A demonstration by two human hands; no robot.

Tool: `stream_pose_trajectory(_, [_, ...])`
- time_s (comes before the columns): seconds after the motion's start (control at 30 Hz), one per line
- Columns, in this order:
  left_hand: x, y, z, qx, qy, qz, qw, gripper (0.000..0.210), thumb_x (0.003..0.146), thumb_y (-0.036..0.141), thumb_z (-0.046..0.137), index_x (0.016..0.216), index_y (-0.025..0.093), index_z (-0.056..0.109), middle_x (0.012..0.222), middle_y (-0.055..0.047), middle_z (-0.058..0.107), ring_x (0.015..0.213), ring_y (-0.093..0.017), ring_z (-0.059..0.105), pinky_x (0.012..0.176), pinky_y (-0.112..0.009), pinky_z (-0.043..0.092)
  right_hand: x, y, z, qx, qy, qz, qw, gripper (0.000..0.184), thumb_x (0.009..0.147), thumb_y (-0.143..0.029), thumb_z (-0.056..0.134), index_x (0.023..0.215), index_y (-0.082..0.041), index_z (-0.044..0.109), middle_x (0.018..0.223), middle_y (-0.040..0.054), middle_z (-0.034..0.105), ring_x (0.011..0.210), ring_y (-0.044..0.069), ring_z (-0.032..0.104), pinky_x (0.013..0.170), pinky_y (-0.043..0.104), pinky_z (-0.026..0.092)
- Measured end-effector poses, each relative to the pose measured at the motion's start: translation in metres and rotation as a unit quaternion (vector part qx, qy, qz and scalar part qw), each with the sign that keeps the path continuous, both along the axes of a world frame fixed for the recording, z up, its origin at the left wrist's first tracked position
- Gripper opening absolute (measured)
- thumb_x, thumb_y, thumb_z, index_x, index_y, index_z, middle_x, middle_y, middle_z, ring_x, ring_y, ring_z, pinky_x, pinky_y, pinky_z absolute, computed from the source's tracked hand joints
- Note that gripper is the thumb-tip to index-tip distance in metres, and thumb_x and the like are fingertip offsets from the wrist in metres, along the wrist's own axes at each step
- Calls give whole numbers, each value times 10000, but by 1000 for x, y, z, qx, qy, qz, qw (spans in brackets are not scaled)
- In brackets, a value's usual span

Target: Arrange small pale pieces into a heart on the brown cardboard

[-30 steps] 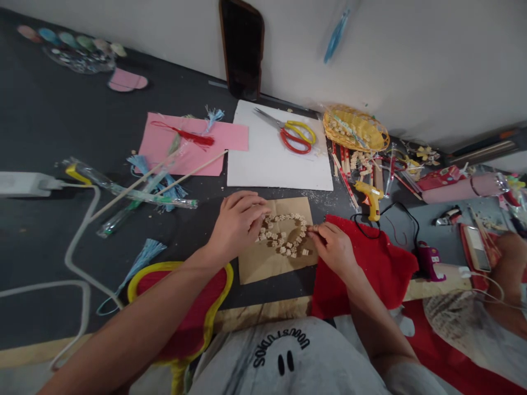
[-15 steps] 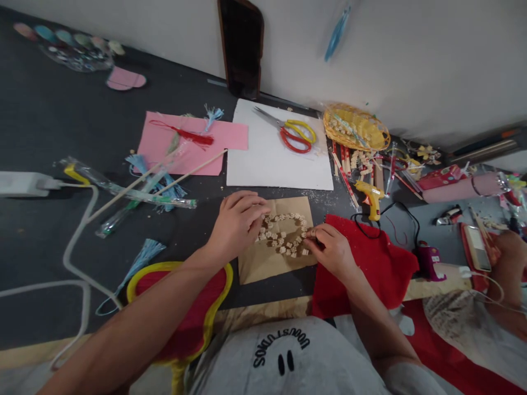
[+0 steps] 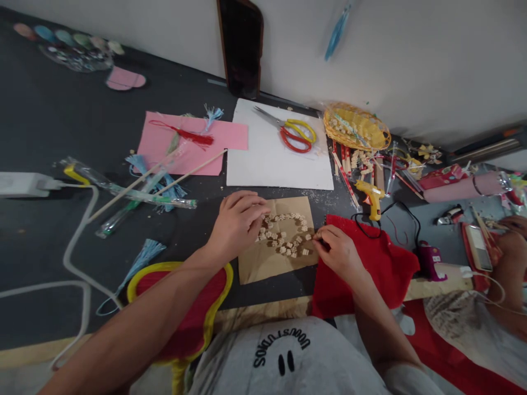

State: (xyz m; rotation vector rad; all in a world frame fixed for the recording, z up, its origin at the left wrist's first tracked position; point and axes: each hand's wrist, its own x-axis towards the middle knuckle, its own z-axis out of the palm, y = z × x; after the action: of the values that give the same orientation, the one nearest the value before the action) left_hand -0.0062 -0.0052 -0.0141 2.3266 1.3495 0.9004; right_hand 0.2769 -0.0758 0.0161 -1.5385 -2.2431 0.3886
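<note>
Now, beads: on paper, curve seemingly part-formed (a few lie apart).
Left hand: over the curve's left end, grip hidden.
Right hand: fingertips near paper's edge, grip unclear.

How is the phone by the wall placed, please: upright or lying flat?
Upright: the phone stands on its short end at the back of the table, its black face towards the camera.
</note>
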Motion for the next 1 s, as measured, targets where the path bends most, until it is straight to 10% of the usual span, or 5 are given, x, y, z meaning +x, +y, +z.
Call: stream_pose_trajectory(1.0, [0,0,-1,28,-4,-4,1000,273,960,185,508,999,248,771,1085,-48,771,1158,-273,618,997,-480,501,-2,2,-9,31,-12,7,999,70,900,-156,640,903,-215,676,878,68,743,868,227,686,787,359,595])
